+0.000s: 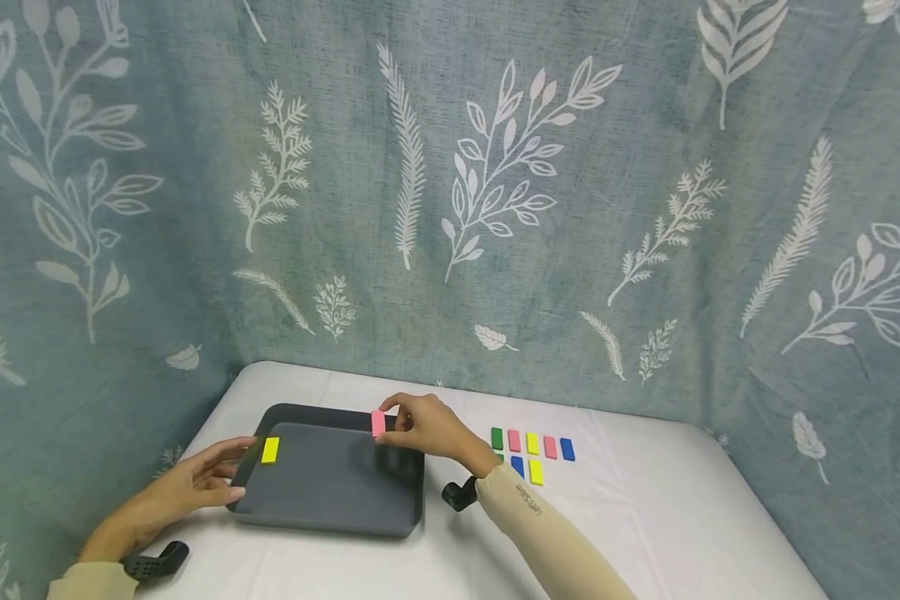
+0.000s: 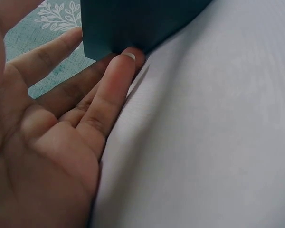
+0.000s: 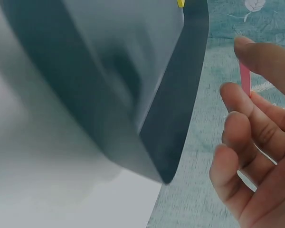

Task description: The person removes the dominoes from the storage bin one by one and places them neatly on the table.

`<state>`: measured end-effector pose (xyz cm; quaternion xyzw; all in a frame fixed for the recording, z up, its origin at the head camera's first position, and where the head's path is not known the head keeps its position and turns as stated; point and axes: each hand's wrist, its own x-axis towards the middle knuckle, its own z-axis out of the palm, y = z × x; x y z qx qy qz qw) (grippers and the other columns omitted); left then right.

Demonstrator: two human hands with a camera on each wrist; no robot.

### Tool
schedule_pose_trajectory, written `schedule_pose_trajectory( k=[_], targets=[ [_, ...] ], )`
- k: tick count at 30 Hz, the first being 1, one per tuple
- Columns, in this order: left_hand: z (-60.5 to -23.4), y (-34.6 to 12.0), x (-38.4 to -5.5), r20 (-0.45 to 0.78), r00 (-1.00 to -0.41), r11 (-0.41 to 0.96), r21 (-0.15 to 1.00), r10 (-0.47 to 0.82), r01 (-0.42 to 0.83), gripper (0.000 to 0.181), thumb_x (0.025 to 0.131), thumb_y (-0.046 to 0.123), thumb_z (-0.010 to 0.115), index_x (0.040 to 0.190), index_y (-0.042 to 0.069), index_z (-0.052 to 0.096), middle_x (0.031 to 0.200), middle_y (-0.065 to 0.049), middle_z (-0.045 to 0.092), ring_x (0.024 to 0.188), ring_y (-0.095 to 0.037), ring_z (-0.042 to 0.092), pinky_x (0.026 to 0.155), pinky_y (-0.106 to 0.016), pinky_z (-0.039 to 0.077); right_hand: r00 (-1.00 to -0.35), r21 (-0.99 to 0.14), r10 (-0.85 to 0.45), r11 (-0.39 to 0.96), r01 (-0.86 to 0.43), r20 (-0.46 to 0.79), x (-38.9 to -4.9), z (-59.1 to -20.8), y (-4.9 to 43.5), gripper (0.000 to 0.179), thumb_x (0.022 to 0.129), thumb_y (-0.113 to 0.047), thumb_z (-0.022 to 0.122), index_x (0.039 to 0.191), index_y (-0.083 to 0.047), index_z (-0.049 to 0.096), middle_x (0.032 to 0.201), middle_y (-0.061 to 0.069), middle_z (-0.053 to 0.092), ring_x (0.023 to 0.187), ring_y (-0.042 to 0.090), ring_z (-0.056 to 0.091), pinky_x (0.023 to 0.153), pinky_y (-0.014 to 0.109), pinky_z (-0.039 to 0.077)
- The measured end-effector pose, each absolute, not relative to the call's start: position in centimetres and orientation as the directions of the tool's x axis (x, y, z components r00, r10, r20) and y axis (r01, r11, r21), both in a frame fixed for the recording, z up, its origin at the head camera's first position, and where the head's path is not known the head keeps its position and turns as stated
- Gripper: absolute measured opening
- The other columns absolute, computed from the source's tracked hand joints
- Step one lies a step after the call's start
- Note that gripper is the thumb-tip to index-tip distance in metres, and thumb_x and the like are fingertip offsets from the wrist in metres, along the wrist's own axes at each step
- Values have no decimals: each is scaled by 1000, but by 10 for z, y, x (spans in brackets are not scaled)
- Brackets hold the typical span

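A dark grey rectangular tray [image 1: 322, 492] lies on the white tabletop, left of centre. My left hand [image 1: 191, 483] is at its left side, fingers spread and fairly straight; in the left wrist view fingertips [image 2: 118, 71] meet the tray's outer wall. One yellow block [image 1: 270, 450] is inside the tray near the left wall. Between thumb and fingers, my right hand [image 1: 429, 425] pinches a small pink block [image 1: 378, 423] over the tray's far right part. The right wrist view shows this block edge-on, its other fingers loosely bent.
Right of the tray, several small blocks sit in two rows: a green block [image 1: 497, 438], a pink block [image 1: 550, 447], a blue block [image 1: 567, 449] and a yellow block [image 1: 536, 472] among them. The right forearm partly covers the nearer row. A leaf-patterned curtain [image 1: 435, 208] surrounds the table.
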<state>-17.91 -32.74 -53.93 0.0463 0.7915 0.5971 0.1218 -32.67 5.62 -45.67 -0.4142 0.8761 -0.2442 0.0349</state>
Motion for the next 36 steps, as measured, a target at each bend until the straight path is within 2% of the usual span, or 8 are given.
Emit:
schedule_pose_trajectory(
  k=[19,25,36],
  targets=[
    [-539,-326,-180,-155,-966,286,954,207,-92,77,98,25,71,162,16,29,155,-17,37,127,-30,43,95,-43,45,-701,-496,-691,552,-670,178,-316,-460,110,45,90,-38,81,127,-17,67,75,-13,64,61,9,59,59,24,47],
    [-537,-326,-179,-157,-964,293,952,213,-90,76,99,26,70,162,16,29,157,-16,35,131,-31,40,97,-42,44,-714,-515,-673,551,-656,190,-314,-465,129,43,91,-35,81,127,-16,67,75,-13,64,58,7,57,56,25,46],
    [-537,-324,-180,-144,-968,285,955,207,-81,77,98,25,71,162,15,29,156,-17,36,128,-30,42,95,-42,45,-756,-520,-629,590,-618,184,-310,-473,164,43,90,-36,81,127,-19,66,75,-15,64,57,7,54,54,24,45]
  ],
)
